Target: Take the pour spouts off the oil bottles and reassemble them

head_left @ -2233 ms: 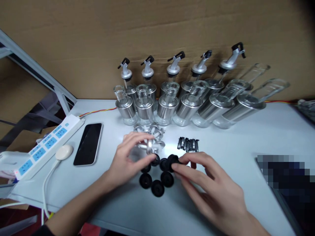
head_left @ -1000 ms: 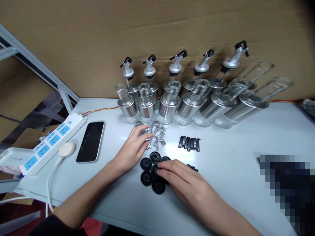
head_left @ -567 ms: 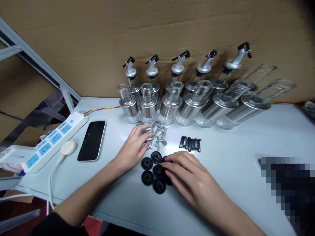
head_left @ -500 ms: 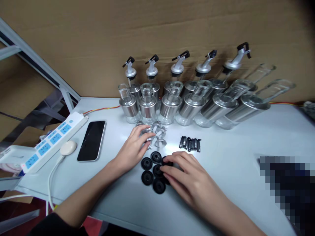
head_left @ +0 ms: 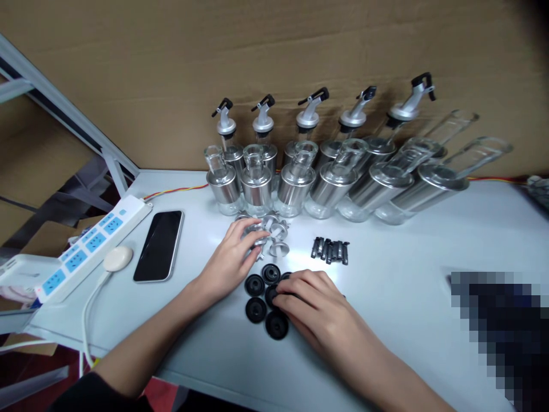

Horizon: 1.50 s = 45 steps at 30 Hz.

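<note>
My left hand (head_left: 231, 256) rests with spread fingers on a cluster of silver spout parts (head_left: 279, 248) in the middle of the table. Right of it, my right hand (head_left: 319, 306) is bent over several round black caps (head_left: 256, 310), its fingers close together and covering some of them. What those fingertips hold, if anything, is hidden. Several small black clips (head_left: 330, 250) lie in a row beyond my right hand. Behind them stand glass and steel bottles (head_left: 297, 182) without tops, and a back row whose bottles mostly carry silver pourers (head_left: 307, 118) with black levers.
A phone (head_left: 158, 246) lies on the white table (head_left: 206, 355) at the left. Beside it are a power strip (head_left: 92, 246) and a round white plug (head_left: 118, 259) with a cable. Cardboard (head_left: 171, 86) rises behind the bottles. A blurred-out dark shape (head_left: 510, 326) is at the right.
The fingers of my right hand have drawn closer together and lie lower over the black caps. My left hand has stayed on the silver parts. The view has shifted very slightly.
</note>
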Each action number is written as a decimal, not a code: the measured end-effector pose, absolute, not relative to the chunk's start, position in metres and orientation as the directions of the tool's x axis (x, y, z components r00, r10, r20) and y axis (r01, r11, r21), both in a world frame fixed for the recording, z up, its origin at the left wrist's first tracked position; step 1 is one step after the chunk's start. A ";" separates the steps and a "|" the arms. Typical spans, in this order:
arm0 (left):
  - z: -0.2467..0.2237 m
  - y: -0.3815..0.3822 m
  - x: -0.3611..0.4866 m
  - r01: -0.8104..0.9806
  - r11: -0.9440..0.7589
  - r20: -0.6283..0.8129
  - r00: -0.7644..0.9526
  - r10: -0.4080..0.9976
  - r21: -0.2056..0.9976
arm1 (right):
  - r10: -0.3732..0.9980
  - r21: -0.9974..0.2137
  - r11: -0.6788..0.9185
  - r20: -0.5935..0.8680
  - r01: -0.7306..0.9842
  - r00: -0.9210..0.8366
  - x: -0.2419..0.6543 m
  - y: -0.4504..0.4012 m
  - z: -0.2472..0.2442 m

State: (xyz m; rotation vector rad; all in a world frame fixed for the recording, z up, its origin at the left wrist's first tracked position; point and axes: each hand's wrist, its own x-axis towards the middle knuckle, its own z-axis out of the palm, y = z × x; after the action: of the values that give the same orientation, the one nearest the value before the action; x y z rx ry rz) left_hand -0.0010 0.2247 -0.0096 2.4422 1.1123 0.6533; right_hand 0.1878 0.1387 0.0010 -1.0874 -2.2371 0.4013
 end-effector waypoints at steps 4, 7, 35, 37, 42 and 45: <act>-0.010 0.225 -0.001 0.605 -0.614 0.247 0.581 0.776 0.506 | 0.799 -0.523 0.599 0.352 0.606 -0.487 0.187 0.138 0.004; -0.009 0.225 -0.001 0.611 -0.612 0.245 0.578 0.778 0.502 | 0.833 -0.568 0.552 0.352 0.610 -0.426 0.190 0.139 0.008; -0.007 0.222 -0.001 0.610 -0.616 0.240 0.586 0.774 0.498 | 0.851 -0.606 0.498 0.202 0.621 -0.485 0.192 0.137 0.013; -0.008 0.222 -0.001 0.614 -0.625 0.235 0.597 0.767 0.482 | 0.845 -0.617 0.493 0.172 0.614 -0.506 0.191 0.136 0.013; -0.007 0.221 0.000 0.616 -0.625 0.209 0.611 0.763 0.480 | 0.834 -0.572 0.518 0.174 0.636 -0.523 0.190 0.137 0.010; -0.006 0.221 0.000 0.615 -0.622 0.205 0.611 0.765 0.485 | 0.812 -0.516 0.566 0.214 0.643 -0.543 0.189 0.138 0.008</act>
State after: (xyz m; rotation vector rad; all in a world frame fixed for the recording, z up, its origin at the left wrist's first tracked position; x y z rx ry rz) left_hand -0.0002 0.2206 -0.0062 2.4716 1.1059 0.5636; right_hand 0.1892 0.1380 0.0077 -1.1743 -2.3702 0.5306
